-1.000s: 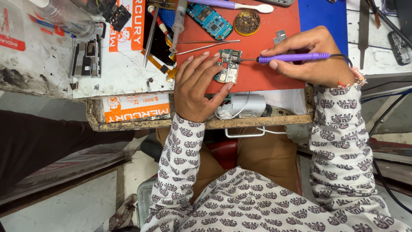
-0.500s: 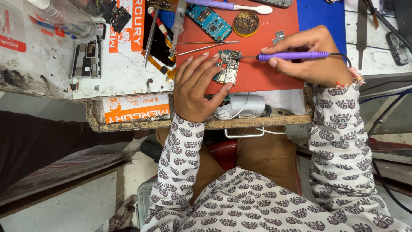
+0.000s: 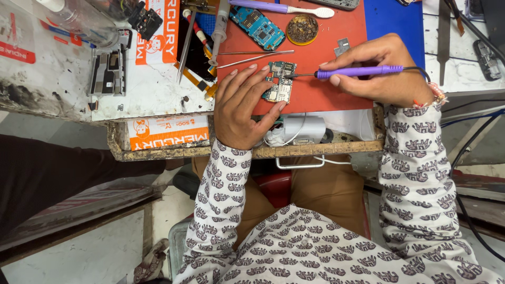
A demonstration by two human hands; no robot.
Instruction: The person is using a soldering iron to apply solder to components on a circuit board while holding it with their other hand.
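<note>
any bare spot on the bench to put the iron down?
Bare: red mat under the iron, right of the board; blue mat above the right hand. Crowded: top left, around the tweezers and left hand.

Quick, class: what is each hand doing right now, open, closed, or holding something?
Left hand: open, fingers resting on the small circuit board.
Right hand: closed on the purple soldering iron, tip at the board.

Scene lit brightly and evenly from above. Colours seen clear and strong on red mat (image 3: pixel 315 100). Only small soft shadows cast under left hand (image 3: pixel 242 108) and right hand (image 3: pixel 381 73). Slight glare noticed on white bench top (image 3: pixel 152 89). Middle kept sharp. Edges bent a little by wide lens. Dark patch seen at left.
</note>
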